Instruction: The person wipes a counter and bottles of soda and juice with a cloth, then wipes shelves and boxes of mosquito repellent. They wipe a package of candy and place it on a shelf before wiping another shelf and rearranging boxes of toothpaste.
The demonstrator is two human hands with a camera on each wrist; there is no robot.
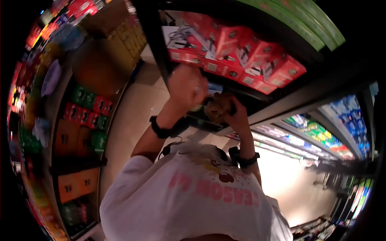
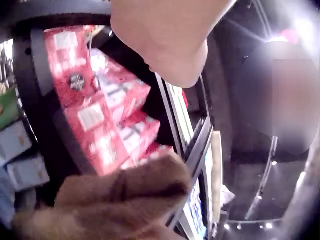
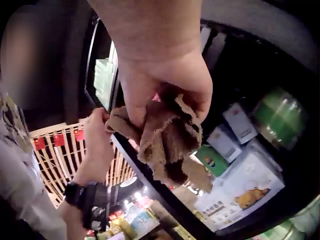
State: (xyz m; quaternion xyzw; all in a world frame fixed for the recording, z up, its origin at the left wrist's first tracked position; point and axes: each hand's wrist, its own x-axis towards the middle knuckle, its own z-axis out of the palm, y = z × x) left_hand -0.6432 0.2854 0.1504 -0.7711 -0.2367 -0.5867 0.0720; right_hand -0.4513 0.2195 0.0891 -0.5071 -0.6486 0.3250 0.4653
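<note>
My right hand (image 1: 237,110) grips a crumpled brown cloth (image 3: 172,140), fuzzy at its ragged edges, with thumb and fingers pinching its upper part in the right wrist view. The same cloth (image 2: 125,195) fills the bottom of the left wrist view. My left hand (image 1: 187,86) is raised beside it, blurred, near the front edge of a shelf of red boxes (image 1: 233,52). In the right wrist view the left hand (image 3: 97,142) has its fingertips close to the cloth's end; I cannot tell how its fingers are closed.
A dark shelf post (image 1: 155,44) stands left of the red boxes, with green boxes (image 1: 301,20) above. Below are white boxes (image 3: 245,185) and a green-wrapped pack (image 3: 280,120). Across the tiled aisle (image 1: 128,108), another shelf holds orange cartons (image 1: 78,184) and drink packs (image 1: 82,114).
</note>
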